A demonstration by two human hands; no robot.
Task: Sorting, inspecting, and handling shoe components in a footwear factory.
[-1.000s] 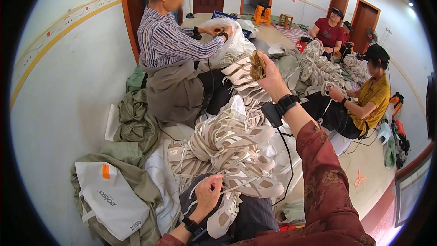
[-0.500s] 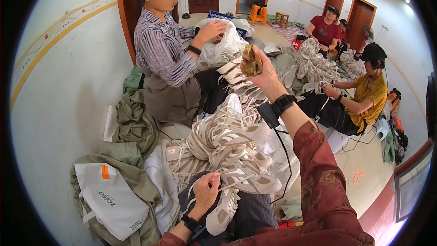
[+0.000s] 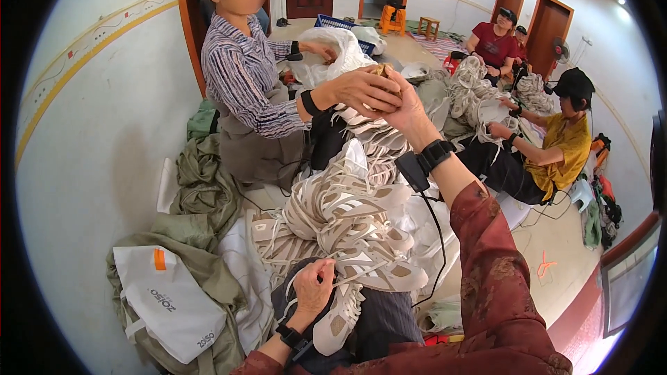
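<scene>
1. Since the earlier frame, the right hand (image 3: 410, 107) has stretched further forward, and a co-worker's hand (image 3: 365, 90) has come to meet it at a small brown object (image 3: 380, 69).
2. Left hand (image 3: 314, 288): closed on a strap of a pale shoe upper (image 3: 340, 312) lying in the lap, just below the fingers.
3. Centre: heap of pale shoe uppers (image 3: 347, 208) between the wearer and the co-worker in a striped shirt (image 3: 240, 76).
4. Right hand: raised at arm's length, fingers pinched on the brown object, which lies between both hands (kind too small to tell).
5. Step in hand, judged: a hand-over. The next move calls for one grip to loosen only once the other is firm.
</scene>
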